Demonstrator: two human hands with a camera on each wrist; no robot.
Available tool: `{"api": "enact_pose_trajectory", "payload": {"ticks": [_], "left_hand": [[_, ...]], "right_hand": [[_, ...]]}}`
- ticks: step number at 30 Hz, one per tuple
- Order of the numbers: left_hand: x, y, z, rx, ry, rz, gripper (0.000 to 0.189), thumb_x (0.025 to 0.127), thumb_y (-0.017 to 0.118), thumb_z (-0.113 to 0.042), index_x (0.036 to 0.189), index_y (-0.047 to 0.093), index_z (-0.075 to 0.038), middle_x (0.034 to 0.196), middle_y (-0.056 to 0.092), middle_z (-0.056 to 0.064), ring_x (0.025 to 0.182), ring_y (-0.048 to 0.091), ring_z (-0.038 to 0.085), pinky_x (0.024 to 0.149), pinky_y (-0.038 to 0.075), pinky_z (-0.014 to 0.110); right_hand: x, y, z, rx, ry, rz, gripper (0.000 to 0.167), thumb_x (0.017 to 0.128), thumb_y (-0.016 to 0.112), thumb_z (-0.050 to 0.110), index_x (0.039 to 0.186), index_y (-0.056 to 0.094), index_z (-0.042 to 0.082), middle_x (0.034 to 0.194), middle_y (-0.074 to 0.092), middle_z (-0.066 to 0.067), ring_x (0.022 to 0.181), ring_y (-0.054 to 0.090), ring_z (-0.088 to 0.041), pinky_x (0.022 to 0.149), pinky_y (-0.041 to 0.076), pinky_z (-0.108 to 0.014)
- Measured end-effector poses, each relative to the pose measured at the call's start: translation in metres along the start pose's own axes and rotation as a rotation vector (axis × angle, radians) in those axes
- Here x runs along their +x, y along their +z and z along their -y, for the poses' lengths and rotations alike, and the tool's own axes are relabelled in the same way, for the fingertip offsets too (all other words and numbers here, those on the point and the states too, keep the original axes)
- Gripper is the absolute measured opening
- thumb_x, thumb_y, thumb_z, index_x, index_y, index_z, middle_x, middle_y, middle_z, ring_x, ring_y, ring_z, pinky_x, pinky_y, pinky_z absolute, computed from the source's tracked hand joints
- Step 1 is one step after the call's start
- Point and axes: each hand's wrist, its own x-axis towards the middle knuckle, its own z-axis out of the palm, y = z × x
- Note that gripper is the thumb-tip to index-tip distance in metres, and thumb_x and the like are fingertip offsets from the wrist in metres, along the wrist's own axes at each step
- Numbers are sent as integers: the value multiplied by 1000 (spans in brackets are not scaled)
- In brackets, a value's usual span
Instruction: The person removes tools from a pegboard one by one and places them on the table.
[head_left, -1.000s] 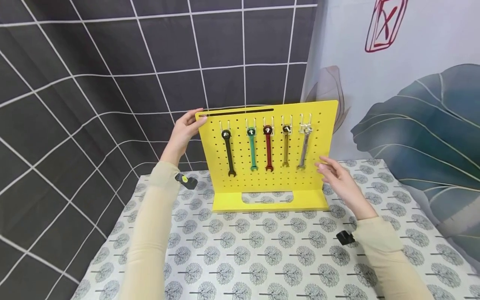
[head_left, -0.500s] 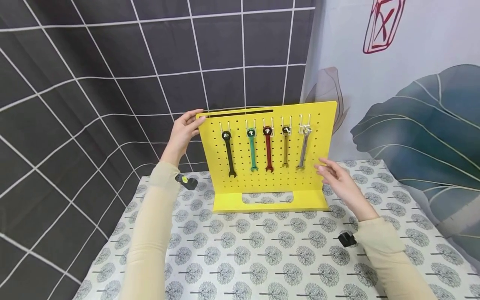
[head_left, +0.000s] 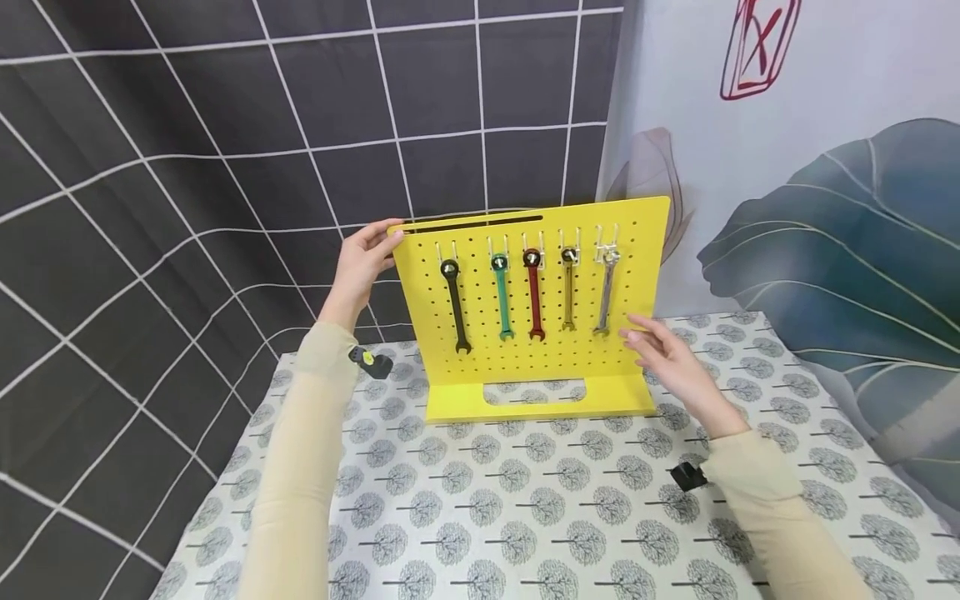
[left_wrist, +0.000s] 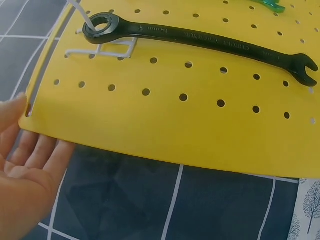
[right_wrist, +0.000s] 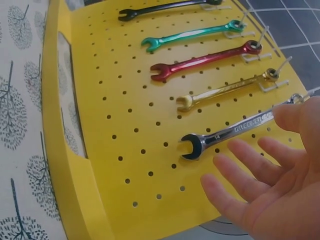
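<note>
A yellow pegboard stands upright on the table. My left hand pinches its top left corner, thumb in front and fingers behind the edge. From white hooks hang a black wrench, a green wrench, a red wrench, a gold wrench and a silver wrench. My right hand is at the board's lower right edge with fingers spread. In the right wrist view, its thumb overlaps the silver wrench; whether they touch I cannot tell.
A white cloth with a tree print covers the table. Behind the board hangs a dark curtain with white grid lines. To the right is a pale backdrop with large blue-green leaves.
My right hand has shifted slightly left over the pegboard, closer to the silver wrench. The left hand stays at the corner, and the wrenches hang as before.
</note>
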Motion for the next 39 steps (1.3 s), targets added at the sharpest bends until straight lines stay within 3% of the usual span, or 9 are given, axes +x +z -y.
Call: {"api": "enact_pose_trajectory", "payload": {"ticks": [2,9,13,24,39], "left_hand": [[1,1,1,10,1,-21,33,97,70,-17,127,67,-5,113,68,7,98,66,16,82,56,26],[6,3,4,18,13,-52,30,97,69,-17,125,69,-6,110,70,7,94,67,15,83,57,28],[8,1,3,6,22,-76,28,97,70,-17,123,70,-7,110,70,6,93,67,15,80,57,25],[8,4,6,-3,32,-64,26,96,70,-16,121,71,-7,105,71,3,89,67,12,78,56,22],[5,7,8,-48,31,-88,27,95,71,-15,121,71,-6,108,72,4,91,68,12,76,56,21]], "right_hand": [[-2,1,0,-1,6,5,63,108,45,39,159,25,7,153,43,-20,136,45,-39,109,43,-47],[-5,1,1,10,-19,-14,60,109,44,34,157,27,3,150,45,-23,134,46,-42,96,45,-14],[-4,1,4,21,-26,-12,60,108,46,33,157,27,4,150,45,-23,134,46,-41,94,44,-10],[-8,1,3,15,3,-18,60,108,46,33,158,27,6,150,46,-21,133,47,-36,98,47,-17],[16,-5,5,31,32,-22,66,106,49,41,158,27,8,152,44,-21,135,46,-38,110,41,-52]]}}
